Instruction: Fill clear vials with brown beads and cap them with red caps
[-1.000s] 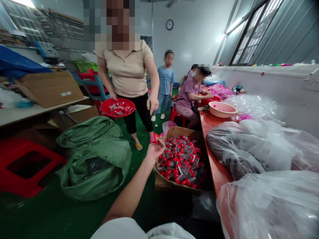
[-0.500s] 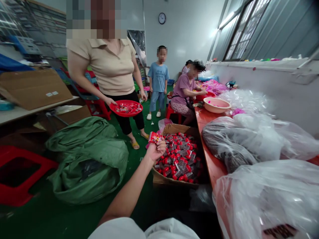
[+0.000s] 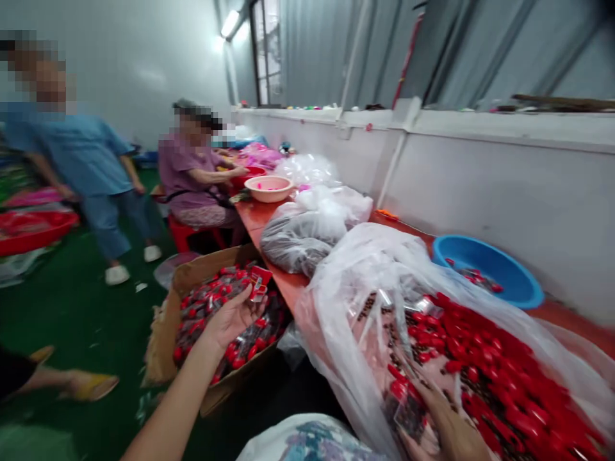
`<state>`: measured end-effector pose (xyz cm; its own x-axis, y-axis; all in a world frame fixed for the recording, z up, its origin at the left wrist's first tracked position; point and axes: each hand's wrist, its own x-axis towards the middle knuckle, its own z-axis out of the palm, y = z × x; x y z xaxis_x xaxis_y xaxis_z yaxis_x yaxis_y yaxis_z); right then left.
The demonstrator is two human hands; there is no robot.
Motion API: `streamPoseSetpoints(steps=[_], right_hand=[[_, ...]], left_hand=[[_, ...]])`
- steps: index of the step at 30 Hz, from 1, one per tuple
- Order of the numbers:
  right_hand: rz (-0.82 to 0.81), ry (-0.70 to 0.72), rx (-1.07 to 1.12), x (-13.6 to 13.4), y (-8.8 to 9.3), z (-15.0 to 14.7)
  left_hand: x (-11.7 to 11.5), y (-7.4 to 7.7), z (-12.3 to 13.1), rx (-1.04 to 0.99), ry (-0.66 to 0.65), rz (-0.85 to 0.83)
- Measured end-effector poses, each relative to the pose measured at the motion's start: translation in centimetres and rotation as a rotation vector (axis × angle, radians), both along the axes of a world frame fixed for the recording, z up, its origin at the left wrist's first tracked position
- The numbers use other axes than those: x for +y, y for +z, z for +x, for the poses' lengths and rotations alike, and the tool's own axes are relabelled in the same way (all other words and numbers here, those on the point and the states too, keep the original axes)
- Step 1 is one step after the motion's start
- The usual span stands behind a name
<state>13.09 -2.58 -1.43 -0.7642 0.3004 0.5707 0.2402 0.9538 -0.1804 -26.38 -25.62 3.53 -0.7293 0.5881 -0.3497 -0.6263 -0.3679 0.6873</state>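
Blurrily, left hand [image 3: 233, 318] pinching red packet [image 3: 260, 280], right hand [image 3: 449, 430] cut off inside plastic bag [image 3: 355, 282], grip unclear.

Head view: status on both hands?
Left hand shut on red packet, above cardboard box. Right hand inside clear plastic bag among red-capped pieces, grip unclear. Bag film drapes around that hand.

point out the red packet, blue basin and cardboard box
small red packet [image 3: 260, 280]: head view, front face
round blue plastic basin [image 3: 509, 278]: head view, inner wall
brown cardboard box [image 3: 161, 333]: head view, left wall
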Motion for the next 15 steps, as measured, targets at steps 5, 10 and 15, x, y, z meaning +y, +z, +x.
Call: streamPoseSetpoints(steps=[5, 10, 15], right_hand=[[0.056, 0.008, -0.062, 0.4, -0.6, 1.4], [-0.014, -0.163, -0.013, 0.6, 0.0, 2.4], [-0.049, -0.304, 0.056, 1.4, 0.0, 2.8]], left_hand=[[8.5, 1.9, 0.8, 0.121, -0.231, -0.095], [17.3, 4.6, 2.1, 0.272, -0.513, -0.084], [25.7, 6.1, 4.8, 0.341, -0.715, -0.126]])
